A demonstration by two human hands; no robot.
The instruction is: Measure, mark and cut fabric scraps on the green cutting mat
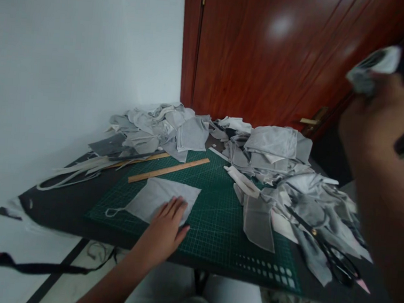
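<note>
My left hand (pixel 167 224) lies flat, fingers stretched out, on a light grey square of cloth (pixel 146 198) with a thin loop at its left corner. Under them is a green cutting mat (pixel 212 228). A wooden ruler (pixel 168 170) rests just beyond the cloth. High at the right, away from the table, my right hand (pixel 382 115) is closed round a white-and-grey item (pixel 375 67) with a dark part. Motion blur keeps me from telling its kind. Black scissors (pixel 327 252) lie on cloth scraps at the right of the table.
Heaps of grey fabric pieces stand at the back left (pixel 161 129) and back right (pixel 273 146), and more scraps (pixel 311 199) lie at the right. Pale strips (pixel 80 169) lie at the left edge. A white wall (pixel 83 56) and a wooden door (pixel 259 57) bound the table.
</note>
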